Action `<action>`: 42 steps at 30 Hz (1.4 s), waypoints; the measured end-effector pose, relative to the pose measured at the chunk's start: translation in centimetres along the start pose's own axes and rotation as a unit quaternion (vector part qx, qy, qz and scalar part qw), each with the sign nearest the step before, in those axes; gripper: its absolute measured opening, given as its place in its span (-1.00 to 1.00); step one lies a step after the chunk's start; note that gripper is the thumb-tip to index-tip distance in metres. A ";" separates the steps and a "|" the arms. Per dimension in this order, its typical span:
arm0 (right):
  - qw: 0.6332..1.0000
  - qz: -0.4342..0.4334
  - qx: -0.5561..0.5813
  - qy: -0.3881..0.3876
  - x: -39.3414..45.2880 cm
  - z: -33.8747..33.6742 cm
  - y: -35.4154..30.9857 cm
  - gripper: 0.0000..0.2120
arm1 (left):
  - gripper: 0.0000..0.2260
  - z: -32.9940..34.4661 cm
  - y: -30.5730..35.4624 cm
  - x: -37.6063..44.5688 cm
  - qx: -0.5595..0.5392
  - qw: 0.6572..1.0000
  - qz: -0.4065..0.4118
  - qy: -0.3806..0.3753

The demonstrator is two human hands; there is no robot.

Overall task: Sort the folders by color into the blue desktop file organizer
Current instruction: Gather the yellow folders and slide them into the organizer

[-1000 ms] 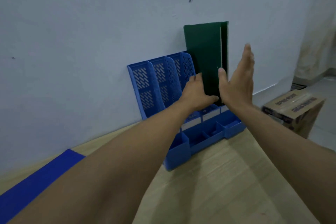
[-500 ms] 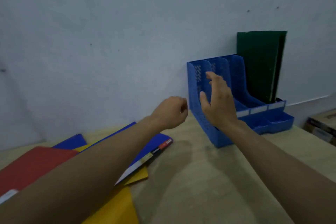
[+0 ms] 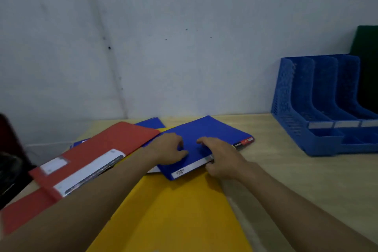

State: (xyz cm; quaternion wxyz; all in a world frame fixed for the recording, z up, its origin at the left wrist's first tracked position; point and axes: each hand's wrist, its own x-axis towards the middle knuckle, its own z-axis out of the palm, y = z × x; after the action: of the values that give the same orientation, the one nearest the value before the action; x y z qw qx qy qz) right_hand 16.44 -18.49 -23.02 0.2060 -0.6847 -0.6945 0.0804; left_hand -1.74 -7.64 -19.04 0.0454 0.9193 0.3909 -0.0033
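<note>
Pinching the near spine edge of the flat blue plastic folder [image 3: 204, 141] with my right hand [image 3: 223, 159], thumb tucked under and fingers on top, I press my left hand [image 3: 169, 149] loosely curled on its cover; it lies atop the big yellow folder [image 3: 173, 210] beside the red folder [image 3: 92, 159], and I judge it light, bendy and slick, best lifted by that stiff labelled spine. Farther right, well apart on the pale wooden desk [image 3: 296, 180], the blue slotted plastic file organizer [image 3: 302, 108] is cut off at the frame edge, a dark green folder [image 3: 368, 67] barely showing in it, and another blue folder [image 3: 151, 123] hides under the pile.
</note>
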 end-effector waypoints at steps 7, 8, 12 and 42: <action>0.995 -0.059 -0.061 0.053 0.7 4.5 -2.2 -0.51 | -0.42 5.2 -4.3 -4.3 -0.146 0.988 -0.026 0.052; 0.994 -0.061 -0.055 0.078 0.5 5.2 -2.0 -0.53 | -0.43 6.0 -4.5 -4.8 -0.155 0.985 -0.020 0.077; 0.989 -0.059 -0.049 0.129 0.1 6.1 -1.3 -0.53 | -0.45 8.0 -4.6 -5.4 -0.183 0.968 -0.002 0.173; 0.989 0.146 0.020 0.021 8.2 5.1 -2.5 -0.56 | -0.30 8.5 -4.6 -4.5 -0.052 0.983 -0.036 0.172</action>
State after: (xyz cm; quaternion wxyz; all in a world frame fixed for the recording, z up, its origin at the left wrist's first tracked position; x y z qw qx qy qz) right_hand 12.34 -9.63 -25.21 0.2199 -0.7758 -0.5812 0.1089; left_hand -7.91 -8.43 -27.74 0.0254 0.8879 0.4252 0.1738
